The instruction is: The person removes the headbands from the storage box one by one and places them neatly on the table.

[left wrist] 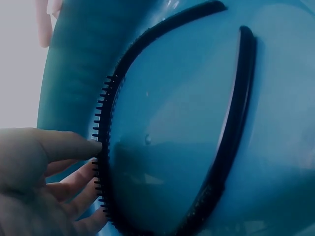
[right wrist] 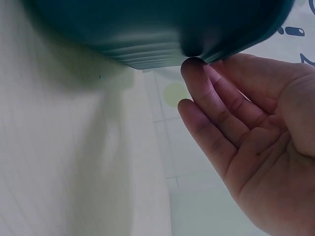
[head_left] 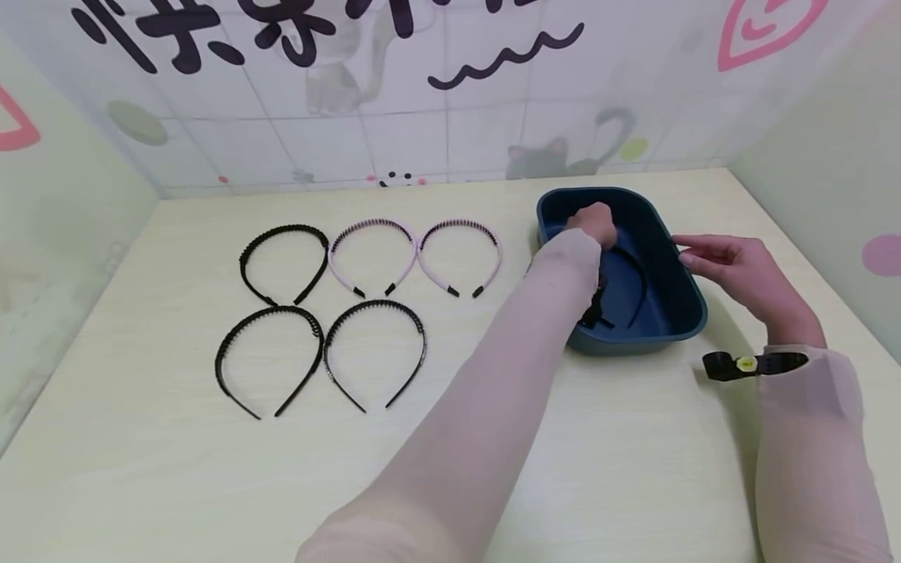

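Observation:
A deep blue plastic bin (head_left: 658,301) stands at the right of the table. Inside it, my left hand (head_left: 594,224) pinches a black toothed headband (left wrist: 235,103) along its curved, toothed part, with thumb and fingertips at the band in the left wrist view. In the head view, part of that headband shows on the bin's floor, while the left wrist and sleeve hide the rest. My right hand (head_left: 742,274) touches the bin's right side near the rim with its fingertips, the fingers fairly straight.
Left of the bin lie two lilac headbands (head_left: 414,252) (head_left: 500,254) and a black headband (head_left: 242,266) in the back row. Two more black headbands (head_left: 220,367) (head_left: 425,344) lie in front. A printed wall panel (head_left: 394,141) closes off the table's back.

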Demonstrator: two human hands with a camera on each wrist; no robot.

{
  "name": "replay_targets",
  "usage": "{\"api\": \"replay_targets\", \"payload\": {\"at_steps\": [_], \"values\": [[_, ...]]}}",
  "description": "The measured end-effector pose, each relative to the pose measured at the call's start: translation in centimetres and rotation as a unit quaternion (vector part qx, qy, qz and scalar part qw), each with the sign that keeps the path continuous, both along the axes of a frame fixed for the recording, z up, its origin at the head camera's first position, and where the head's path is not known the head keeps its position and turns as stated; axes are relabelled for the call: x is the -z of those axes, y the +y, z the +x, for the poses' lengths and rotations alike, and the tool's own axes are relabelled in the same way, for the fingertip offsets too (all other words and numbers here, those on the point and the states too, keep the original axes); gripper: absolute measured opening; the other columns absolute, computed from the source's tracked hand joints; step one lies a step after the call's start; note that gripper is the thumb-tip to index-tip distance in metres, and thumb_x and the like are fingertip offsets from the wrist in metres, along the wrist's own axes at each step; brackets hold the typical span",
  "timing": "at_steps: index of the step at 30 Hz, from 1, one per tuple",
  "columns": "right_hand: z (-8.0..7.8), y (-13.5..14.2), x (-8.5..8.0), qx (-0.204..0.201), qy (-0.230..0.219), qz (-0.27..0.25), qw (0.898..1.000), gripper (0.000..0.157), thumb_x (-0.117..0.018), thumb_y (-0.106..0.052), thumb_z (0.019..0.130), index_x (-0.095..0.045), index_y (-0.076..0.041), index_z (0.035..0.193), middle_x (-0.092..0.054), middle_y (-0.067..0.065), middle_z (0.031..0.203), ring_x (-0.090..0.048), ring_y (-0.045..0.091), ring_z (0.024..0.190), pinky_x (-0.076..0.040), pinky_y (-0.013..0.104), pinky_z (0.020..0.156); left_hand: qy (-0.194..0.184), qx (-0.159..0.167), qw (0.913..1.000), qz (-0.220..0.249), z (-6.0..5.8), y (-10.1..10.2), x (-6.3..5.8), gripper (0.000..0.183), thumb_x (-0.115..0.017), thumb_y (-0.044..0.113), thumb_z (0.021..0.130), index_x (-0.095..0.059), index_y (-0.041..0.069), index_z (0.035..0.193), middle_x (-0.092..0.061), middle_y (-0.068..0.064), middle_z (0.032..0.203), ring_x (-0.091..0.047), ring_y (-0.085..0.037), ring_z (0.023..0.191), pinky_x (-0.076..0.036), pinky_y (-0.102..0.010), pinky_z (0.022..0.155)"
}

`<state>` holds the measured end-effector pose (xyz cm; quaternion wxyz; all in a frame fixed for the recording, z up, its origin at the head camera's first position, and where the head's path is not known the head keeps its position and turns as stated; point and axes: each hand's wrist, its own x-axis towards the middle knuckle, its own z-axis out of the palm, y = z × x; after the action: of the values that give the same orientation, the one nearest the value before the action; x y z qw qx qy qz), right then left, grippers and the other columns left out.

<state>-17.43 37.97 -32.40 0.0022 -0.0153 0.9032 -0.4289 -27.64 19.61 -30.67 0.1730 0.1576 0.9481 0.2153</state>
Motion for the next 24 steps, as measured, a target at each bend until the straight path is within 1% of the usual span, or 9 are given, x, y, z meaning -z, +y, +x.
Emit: {"api": "replay_targets", "payload": {"at_steps": [3, 6, 11, 15, 19, 24], "values": [[0.0, 0.0, 0.0, 0.001, 0.0, -0.001, 1.0, 0.046, -0.06, -0.03, 0.089, -0.054, -0.008, 0.129, -0.061, -0.025, 0.095, -0.056, -0.008, 0.088, -0.037, 0.006, 0.074, 0.005, -0.001, 1.0, 0.0, -0.1, 0.0, 0.1, 0.02, -0.044, 0.018, 0.096, -0.061, 0.013, 0.106, -0.055, 0.002, 0.11, -0.047, -0.015, 0.088, -0.035, -0.024, 0.077], [0.0, 0.1, 0.0, 0.0, -0.001, -0.005, 1.0, 0.045, -0.06, -0.029, 0.089, -0.054, -0.008, 0.129, -0.062, -0.024, 0.095, -0.056, -0.007, 0.088, -0.037, 0.007, 0.074, 0.008, -0.006, 0.9999, -0.002, -0.4, 0.1, 0.3, 0.022, -0.045, 0.019, 0.095, -0.061, 0.014, 0.109, -0.056, 0.002, 0.114, -0.05, -0.014, 0.092, -0.037, -0.023, 0.08], [-0.1, 0.0, -0.1, 0.001, -0.001, -0.005, 1.0, 0.046, -0.06, -0.03, 0.089, -0.054, -0.009, 0.129, -0.062, -0.023, 0.096, -0.056, -0.007, 0.088, -0.038, 0.007, 0.074, 0.007, -0.018, 0.9998, 0.001, -1.0, 0.4, 0.9, 0.022, -0.047, 0.02, 0.095, -0.062, 0.015, 0.109, -0.057, 0.002, 0.113, -0.051, -0.014, 0.094, -0.038, -0.024, 0.083], [-0.1, -0.1, -0.1, 0.0, -0.003, 0.001, 1.0, 0.047, -0.06, -0.032, 0.089, -0.054, -0.008, 0.129, -0.062, -0.022, 0.097, -0.056, -0.006, 0.089, -0.038, 0.007, 0.074, 0.005, -0.032, 0.9995, 0.004, -1.2, 0.4, 1.3, 0.021, -0.048, 0.02, 0.094, -0.062, 0.015, 0.108, -0.058, 0.002, 0.112, -0.052, -0.014, 0.092, -0.039, -0.024, 0.083], [-0.1, -0.1, -0.1, 0.001, -0.006, 0.007, 1.0, 0.048, -0.059, -0.034, 0.089, -0.054, -0.009, 0.129, -0.061, -0.023, 0.097, -0.056, -0.005, 0.089, -0.038, 0.008, 0.074, 0.003, -0.043, 0.999, 0.01, -1.1, 0.4, 1.2, 0.021, -0.049, 0.02, 0.094, -0.062, 0.015, 0.11, -0.058, 0.002, 0.112, -0.052, -0.015, 0.093, -0.04, -0.025, 0.081], [-0.1, 0.0, -0.2, 0.003, -0.005, 0.011, 1.0, 0.048, -0.059, -0.035, 0.089, -0.054, -0.009, 0.129, -0.061, -0.023, 0.097, -0.055, -0.006, 0.089, -0.038, 0.007, 0.074, -0.003, -0.035, 0.9993, 0.016, -1.2, 0.5, 1.1, 0.021, -0.048, 0.019, 0.094, -0.061, 0.014, 0.11, -0.057, 0.002, 0.111, -0.051, -0.014, 0.09, -0.038, -0.024, 0.077]]}}
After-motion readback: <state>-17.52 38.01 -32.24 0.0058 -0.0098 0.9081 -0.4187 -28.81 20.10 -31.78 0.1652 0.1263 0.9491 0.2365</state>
